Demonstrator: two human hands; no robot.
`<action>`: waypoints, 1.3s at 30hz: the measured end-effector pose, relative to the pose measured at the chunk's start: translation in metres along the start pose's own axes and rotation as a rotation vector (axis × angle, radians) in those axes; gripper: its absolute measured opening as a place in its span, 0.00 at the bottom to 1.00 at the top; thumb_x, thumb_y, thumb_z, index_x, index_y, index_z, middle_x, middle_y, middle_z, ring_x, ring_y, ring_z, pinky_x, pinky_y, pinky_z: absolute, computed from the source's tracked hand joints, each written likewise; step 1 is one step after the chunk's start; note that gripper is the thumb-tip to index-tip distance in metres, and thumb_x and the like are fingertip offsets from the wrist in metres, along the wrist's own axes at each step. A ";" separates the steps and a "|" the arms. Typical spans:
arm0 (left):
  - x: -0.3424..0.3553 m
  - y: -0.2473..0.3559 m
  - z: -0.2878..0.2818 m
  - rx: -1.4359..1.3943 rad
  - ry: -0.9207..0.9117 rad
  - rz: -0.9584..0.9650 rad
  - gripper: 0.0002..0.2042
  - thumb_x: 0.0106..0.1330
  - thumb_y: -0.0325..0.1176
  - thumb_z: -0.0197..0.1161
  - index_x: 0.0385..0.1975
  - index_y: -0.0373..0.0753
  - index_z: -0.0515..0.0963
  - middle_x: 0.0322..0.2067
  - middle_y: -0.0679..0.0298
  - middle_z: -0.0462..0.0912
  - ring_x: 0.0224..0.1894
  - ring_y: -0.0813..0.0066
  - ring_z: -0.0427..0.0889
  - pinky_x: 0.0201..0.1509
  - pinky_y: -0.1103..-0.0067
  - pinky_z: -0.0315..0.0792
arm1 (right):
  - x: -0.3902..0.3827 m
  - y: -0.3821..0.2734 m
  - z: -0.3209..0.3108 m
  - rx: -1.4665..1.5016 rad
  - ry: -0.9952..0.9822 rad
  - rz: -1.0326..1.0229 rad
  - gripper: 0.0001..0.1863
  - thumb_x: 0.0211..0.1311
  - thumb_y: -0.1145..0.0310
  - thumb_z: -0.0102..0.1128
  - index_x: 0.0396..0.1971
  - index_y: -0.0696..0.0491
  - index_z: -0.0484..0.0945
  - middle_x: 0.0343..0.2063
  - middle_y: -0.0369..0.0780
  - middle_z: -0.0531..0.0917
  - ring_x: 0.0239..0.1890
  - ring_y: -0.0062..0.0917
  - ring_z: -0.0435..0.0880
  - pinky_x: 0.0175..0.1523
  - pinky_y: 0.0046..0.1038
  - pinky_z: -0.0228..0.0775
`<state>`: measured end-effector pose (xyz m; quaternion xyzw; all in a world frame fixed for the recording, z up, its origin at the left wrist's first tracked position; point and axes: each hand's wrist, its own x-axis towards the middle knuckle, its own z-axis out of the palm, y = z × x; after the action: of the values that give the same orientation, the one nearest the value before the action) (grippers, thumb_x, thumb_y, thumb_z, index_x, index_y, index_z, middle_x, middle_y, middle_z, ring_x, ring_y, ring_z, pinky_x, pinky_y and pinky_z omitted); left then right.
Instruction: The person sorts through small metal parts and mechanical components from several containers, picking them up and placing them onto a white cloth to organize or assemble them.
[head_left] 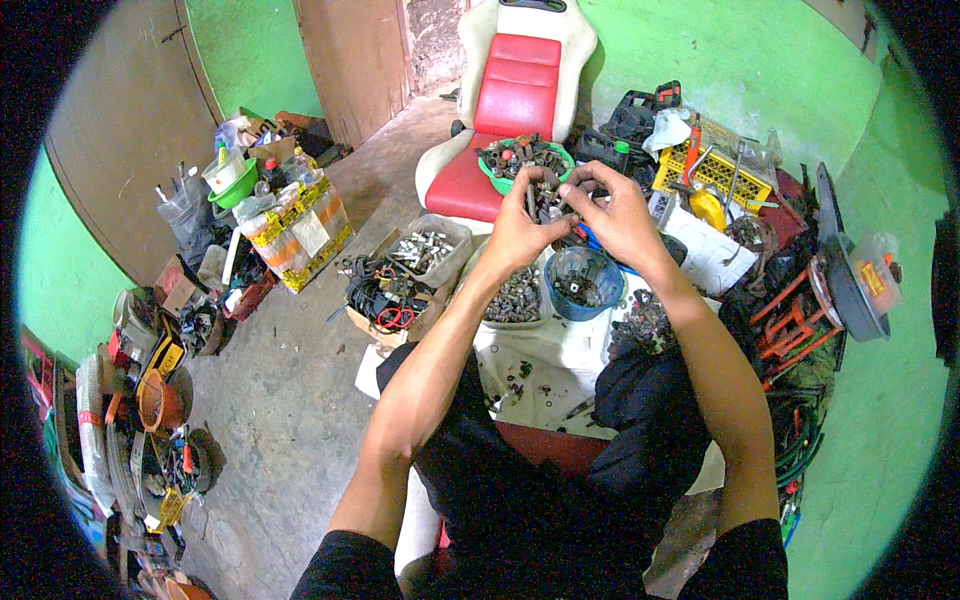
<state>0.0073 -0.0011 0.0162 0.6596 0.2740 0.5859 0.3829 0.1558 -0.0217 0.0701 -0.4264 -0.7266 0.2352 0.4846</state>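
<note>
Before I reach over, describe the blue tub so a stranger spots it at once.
Find the red-and-white bucket seat, with a green basin at its cushion. Come nearer, below the left hand and right hand in view, to the round blue tub. Its see-through blue colour sets it apart from the colourless container on its left.

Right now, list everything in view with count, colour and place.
Racing-style seat: one, red and white, far centre
Parts basin: one, green, on that seat
Round bucket: one, blue, centre
Plastic tubs: two, translucent, left of the bucket
Cables: several, mostly black, beside the tubs
Plastic crate: one, yellow, right side
Taped box: one, yellow and tan, left
Smaller clutter: uncountable, mixed colours, both sides
Left hand: one, bare, upper centre
Right hand: one, bare, beside it
</note>
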 end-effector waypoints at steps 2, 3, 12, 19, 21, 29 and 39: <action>-0.001 0.002 0.001 -0.022 0.010 0.013 0.26 0.45 0.24 0.67 0.45 0.37 0.63 0.37 0.62 0.74 0.40 0.77 0.73 0.45 0.79 0.70 | -0.003 -0.001 0.002 -0.164 0.031 -0.216 0.12 0.52 0.67 0.65 0.35 0.58 0.77 0.27 0.38 0.81 0.28 0.20 0.78 0.31 0.25 0.69; -0.001 0.001 0.000 -0.021 0.002 0.033 0.26 0.45 0.24 0.67 0.45 0.37 0.63 0.37 0.62 0.74 0.40 0.77 0.73 0.45 0.79 0.70 | -0.004 -0.004 0.002 -0.229 0.023 -0.242 0.13 0.51 0.67 0.65 0.34 0.58 0.77 0.27 0.39 0.80 0.28 0.21 0.79 0.32 0.25 0.70; 0.002 -0.011 -0.004 0.072 -0.042 0.033 0.27 0.45 0.23 0.67 0.47 0.37 0.63 0.36 0.62 0.74 0.40 0.78 0.74 0.45 0.79 0.70 | -0.004 -0.010 0.003 -0.259 -0.032 -0.224 0.10 0.49 0.69 0.63 0.29 0.58 0.78 0.29 0.47 0.81 0.34 0.37 0.82 0.41 0.33 0.72; 0.000 -0.006 0.001 0.016 -0.019 0.042 0.33 0.45 0.22 0.69 0.51 0.39 0.59 0.39 0.61 0.75 0.41 0.74 0.76 0.46 0.76 0.72 | 0.004 0.019 -0.008 0.922 -0.213 0.453 0.14 0.60 0.60 0.47 0.35 0.55 0.72 0.25 0.37 0.77 0.16 0.17 0.68 0.20 0.20 0.58; -0.001 -0.005 0.001 0.007 -0.015 0.026 0.34 0.45 0.23 0.69 0.53 0.38 0.57 0.40 0.59 0.74 0.43 0.73 0.75 0.47 0.76 0.71 | 0.003 0.021 -0.005 0.973 -0.190 0.480 0.12 0.60 0.59 0.45 0.36 0.51 0.69 0.24 0.34 0.74 0.14 0.11 0.58 0.17 0.16 0.45; -0.002 -0.001 -0.001 0.037 -0.042 0.002 0.34 0.45 0.22 0.70 0.52 0.37 0.58 0.42 0.57 0.75 0.45 0.71 0.76 0.48 0.75 0.72 | 0.003 0.010 -0.012 0.338 -0.156 0.386 0.15 0.57 0.59 0.59 0.38 0.55 0.75 0.22 0.35 0.76 0.17 0.15 0.69 0.21 0.20 0.59; 0.001 -0.013 -0.001 0.156 -0.004 0.089 0.32 0.42 0.27 0.67 0.50 0.35 0.62 0.42 0.52 0.74 0.46 0.63 0.75 0.50 0.72 0.70 | -0.004 0.005 -0.007 -0.300 -0.105 -0.097 0.18 0.49 0.58 0.68 0.34 0.55 0.79 0.23 0.45 0.81 0.26 0.31 0.81 0.35 0.31 0.72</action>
<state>0.0075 0.0067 0.0060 0.7000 0.2884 0.5781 0.3044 0.1648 -0.0227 0.0669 -0.4453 -0.7977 0.1223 0.3878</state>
